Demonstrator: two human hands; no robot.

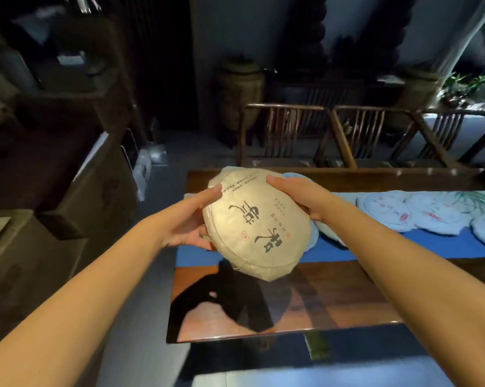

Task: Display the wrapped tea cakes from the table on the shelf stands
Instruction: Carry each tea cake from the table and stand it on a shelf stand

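You have one tan cake lifted clear of the table, held between both hands above its left end. Your left hand cups the cake's left rim, fingers curled under and thumb laid along the top edge; your right hand grips the far right rim the same way. With the two hands on opposite rims, the wide, flat disc can't tip or slide, and the paper wrap isn't creased by a one-sided pinch. The printed face is turned up toward you, tilted a little, which looks like a check of the label's orientation before it goes on show.

The other cakes, white-wrapped, lie on the blue cloth to the right of the one you hold, some overlapping, and one pale cake sits just behind your right hand. They look to be waiting their turn.

The shelf stands to the left of the table, dark and blurred; I can't make out the stands on it. My judgement is that you're at the carrying step: turn left, keep both hands on the rim, and set the cake upright with its face outward.
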